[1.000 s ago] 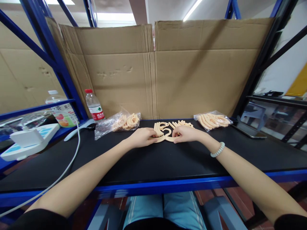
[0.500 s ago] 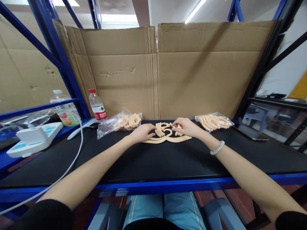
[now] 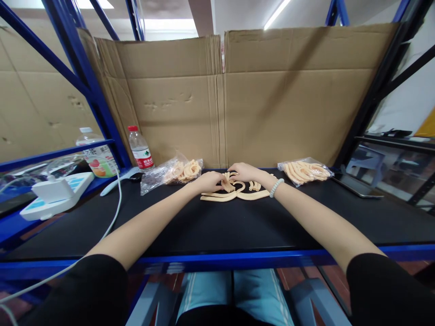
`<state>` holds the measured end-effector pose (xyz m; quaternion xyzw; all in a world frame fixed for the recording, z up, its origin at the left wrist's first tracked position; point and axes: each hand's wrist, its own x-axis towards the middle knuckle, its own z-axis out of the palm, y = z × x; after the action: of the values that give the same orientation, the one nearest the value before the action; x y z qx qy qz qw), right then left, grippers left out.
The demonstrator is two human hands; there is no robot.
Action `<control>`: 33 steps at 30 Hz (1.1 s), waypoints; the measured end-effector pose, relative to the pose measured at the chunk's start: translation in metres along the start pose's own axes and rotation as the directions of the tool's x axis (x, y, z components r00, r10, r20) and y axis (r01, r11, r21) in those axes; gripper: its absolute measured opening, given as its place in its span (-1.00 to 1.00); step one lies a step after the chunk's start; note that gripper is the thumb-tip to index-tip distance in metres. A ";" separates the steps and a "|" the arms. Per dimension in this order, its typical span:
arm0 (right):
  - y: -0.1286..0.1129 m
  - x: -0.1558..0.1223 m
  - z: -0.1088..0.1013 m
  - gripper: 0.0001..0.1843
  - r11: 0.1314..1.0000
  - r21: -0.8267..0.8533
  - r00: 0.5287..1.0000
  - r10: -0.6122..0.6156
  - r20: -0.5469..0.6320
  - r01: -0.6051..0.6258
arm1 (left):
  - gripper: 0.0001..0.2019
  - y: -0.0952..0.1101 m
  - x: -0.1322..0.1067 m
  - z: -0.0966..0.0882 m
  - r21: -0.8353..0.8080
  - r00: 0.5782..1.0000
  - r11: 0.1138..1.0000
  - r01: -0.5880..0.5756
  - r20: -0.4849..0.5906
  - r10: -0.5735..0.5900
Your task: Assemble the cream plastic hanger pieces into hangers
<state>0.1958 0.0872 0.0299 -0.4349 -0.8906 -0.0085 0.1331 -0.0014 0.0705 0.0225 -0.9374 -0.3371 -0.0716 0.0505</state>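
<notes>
1. Left-hand grip (image 3: 206,182) is partly curled, its fingertips at a bundle of pale strips (image 3: 227,182) mid-desk (image 3: 210,231); whether it has firm hold, one cannot tell.
2. Right-hand grip (image 3: 247,173) arches over the bundle's far side, fingers bent downward; its fingertips are partly hidden, so how far it is closed cannot be told.
3. Nearer the person, long curved strips (image 3: 254,196) spread left and right, meeting below a hook-shaped strip (image 3: 242,186).
4. Short strips (image 3: 254,186) lie beside the hook, near the right wrist.
5. Clear bags of pale pieces flank the scene, left (image 3: 175,172) and right (image 3: 306,171); a red-capped bottle (image 3: 140,151) stands behind the left one.
</notes>
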 end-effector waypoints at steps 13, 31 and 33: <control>-0.006 0.002 0.011 -0.77 0.997 0.065 0.998 -0.047 0.046 0.044 | -0.87 -0.014 0.001 0.010 0.039 0.995 0.997 -0.072 -0.071 0.075; -0.004 0.005 0.017 -0.79 0.997 0.075 0.993 -0.007 -0.115 0.016 | -0.68 -0.012 -0.008 0.007 -0.003 0.995 0.995 -0.095 -0.013 0.095; -0.003 0.005 0.015 -0.79 0.998 0.063 0.989 0.018 -0.150 -0.008 | -0.69 -0.011 -0.008 0.007 0.007 0.994 0.994 -0.108 -0.016 0.108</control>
<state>0.1868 0.0909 0.0170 -0.4344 -0.8750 -0.0125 0.2134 -0.0139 0.0755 0.0144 -0.9535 -0.2857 -0.0755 0.0598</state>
